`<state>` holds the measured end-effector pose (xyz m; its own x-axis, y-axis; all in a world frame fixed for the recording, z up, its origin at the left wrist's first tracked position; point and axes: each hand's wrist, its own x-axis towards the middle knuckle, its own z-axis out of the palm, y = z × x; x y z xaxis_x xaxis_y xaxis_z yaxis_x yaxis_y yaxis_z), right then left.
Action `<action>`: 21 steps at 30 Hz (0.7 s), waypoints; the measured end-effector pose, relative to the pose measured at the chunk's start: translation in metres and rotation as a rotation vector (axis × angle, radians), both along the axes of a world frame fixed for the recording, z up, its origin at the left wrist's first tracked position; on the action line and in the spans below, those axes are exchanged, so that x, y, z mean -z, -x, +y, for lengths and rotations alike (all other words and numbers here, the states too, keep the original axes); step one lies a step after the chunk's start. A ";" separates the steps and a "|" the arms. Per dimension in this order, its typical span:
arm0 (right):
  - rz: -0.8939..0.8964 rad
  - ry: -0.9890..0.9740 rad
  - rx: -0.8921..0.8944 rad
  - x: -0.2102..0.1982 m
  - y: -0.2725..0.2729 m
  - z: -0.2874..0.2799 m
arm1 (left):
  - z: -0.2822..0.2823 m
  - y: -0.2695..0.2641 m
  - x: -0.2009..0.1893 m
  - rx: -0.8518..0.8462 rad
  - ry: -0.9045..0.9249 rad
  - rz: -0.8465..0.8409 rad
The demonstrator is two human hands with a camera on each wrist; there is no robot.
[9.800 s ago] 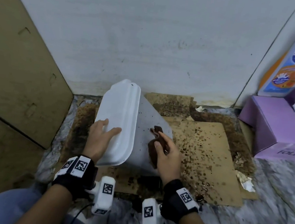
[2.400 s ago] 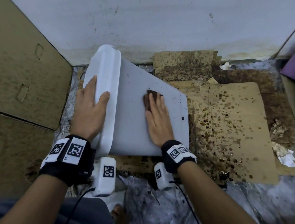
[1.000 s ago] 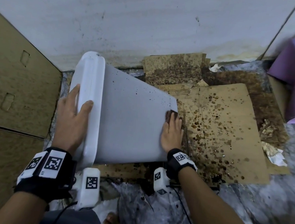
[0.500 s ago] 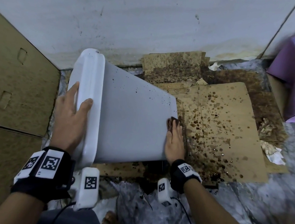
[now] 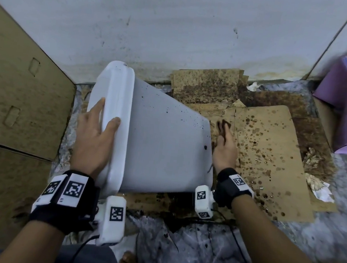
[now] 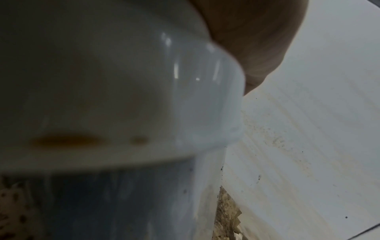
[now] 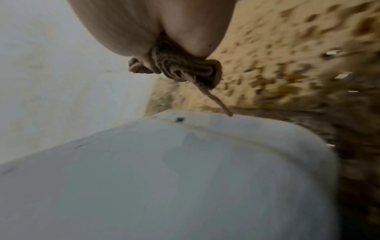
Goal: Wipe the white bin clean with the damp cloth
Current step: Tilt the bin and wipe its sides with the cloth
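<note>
On stained cardboard the bin lies tipped, my left hand gripping its rim, right hand pinching the cloth just off the base edge; specks remain, so next pass goes back across that wall.

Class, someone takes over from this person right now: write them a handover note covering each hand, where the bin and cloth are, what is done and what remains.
Left hand: grips the rim of the white bin, which is tipped on its side on the stained cardboard.
Right hand: holds the bunched brown cloth past the bin's bottom edge; whether it touches the bin is unclear.
Done: most of the upper side looks clean.
Left: dark specks near the bottom edge and far side; the other faces are not visible, so check them.
</note>
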<state>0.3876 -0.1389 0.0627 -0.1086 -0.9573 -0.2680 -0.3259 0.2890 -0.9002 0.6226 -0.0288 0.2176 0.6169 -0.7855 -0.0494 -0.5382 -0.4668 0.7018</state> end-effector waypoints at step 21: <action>-0.136 0.148 -0.393 -0.037 -0.085 0.011 | -0.001 0.001 0.000 0.015 0.000 0.035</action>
